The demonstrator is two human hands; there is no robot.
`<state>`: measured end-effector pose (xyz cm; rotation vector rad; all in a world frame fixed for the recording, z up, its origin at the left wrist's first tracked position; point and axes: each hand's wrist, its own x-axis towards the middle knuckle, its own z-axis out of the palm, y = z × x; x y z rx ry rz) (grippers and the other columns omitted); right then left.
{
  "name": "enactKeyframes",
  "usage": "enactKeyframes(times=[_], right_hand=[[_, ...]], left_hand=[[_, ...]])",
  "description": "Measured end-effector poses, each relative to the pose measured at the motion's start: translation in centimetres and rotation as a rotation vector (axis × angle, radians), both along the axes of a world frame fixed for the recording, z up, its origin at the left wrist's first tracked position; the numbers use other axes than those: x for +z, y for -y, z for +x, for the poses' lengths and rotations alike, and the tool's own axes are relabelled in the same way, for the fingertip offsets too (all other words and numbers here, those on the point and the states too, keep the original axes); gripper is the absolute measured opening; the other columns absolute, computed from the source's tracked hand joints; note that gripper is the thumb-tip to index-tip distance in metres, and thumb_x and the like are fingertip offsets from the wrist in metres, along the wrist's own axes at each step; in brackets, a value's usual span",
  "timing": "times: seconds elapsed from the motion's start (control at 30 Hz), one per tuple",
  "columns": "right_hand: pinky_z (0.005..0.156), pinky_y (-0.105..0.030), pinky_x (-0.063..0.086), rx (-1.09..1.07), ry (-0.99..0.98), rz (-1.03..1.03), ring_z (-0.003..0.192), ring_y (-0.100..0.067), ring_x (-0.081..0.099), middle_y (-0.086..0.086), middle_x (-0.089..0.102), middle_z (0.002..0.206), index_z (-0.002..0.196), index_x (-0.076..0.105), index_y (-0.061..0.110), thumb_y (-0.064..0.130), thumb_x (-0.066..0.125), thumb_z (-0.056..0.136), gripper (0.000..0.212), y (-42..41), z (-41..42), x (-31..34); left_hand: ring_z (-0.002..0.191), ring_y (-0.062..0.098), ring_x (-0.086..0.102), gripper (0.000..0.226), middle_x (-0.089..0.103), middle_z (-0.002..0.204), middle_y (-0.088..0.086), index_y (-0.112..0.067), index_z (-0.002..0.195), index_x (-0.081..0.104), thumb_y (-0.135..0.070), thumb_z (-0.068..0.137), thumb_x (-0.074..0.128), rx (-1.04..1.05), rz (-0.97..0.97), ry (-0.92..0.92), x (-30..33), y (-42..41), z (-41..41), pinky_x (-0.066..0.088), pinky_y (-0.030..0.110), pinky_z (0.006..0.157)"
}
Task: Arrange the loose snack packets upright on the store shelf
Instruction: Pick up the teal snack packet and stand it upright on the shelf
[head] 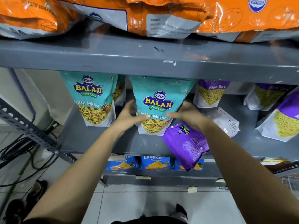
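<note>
Both hands (129, 117) (189, 115) blurred, seemingly touching teal packet (159, 101), grip unclear

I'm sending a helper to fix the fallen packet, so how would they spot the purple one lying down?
Find the grey middle shelf, below the orange bags. At its front edge, right of the teal packet between both hands, lies the purple packet. Unlike the upright purple packets behind, it lies flat, logo upside down, overhanging the edge.

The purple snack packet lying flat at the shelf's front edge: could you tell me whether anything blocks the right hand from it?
Nothing visible does: the right hand hovers just above the purple snack packet, beside the teal packet.
</note>
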<state>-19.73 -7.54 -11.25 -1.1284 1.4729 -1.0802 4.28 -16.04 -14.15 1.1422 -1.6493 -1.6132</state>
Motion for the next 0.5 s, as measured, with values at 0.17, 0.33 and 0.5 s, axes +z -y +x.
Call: enactKeyframes(times=[0.17,0.33,0.5], right_hand=[[0.1,-0.042,0.053,-0.063,-0.029,0.079,0.106,-0.015,0.07,0.0,0.074,0.112,0.111,0.061,0.02,0.011,0.085,0.071,0.047,-0.1,0.9,-2.2],[0.104,-0.033,0.048,0.116,-0.267,0.171,0.125,-0.016,0.057,-0.003,0.06,0.136,0.138,0.047,0.019,0.016,0.088,0.067,0.081,-2.0,-2.9,-1.8],[0.112,-0.038,0.033,0.181,-1.102,0.247,0.134,-0.029,0.049,-0.007,0.052,0.148,0.145,0.045,0.021,0.033,0.082,0.072,0.083,-4.0,-9.6,-2.1]], left_hand=[[0.117,0.011,0.062,0.073,0.066,0.121,-0.011,-0.021,0.129,0.05,-0.022,0.067,0.088,-0.031,0.029,0.045,-2.5,-1.2,-0.7,0.053,0.037,0.1],[0.12,0.019,0.052,0.102,0.052,0.129,0.002,-0.012,0.131,0.037,-0.052,0.053,0.089,0.159,-0.022,0.26,-3.1,-2.6,0.2,0.047,0.04,0.1],[0.074,0.02,0.057,0.046,0.057,0.069,-0.005,-0.016,0.075,0.058,-0.055,0.067,0.081,0.174,-0.036,0.546,-3.0,-8.0,-1.1,0.039,0.029,0.06]])
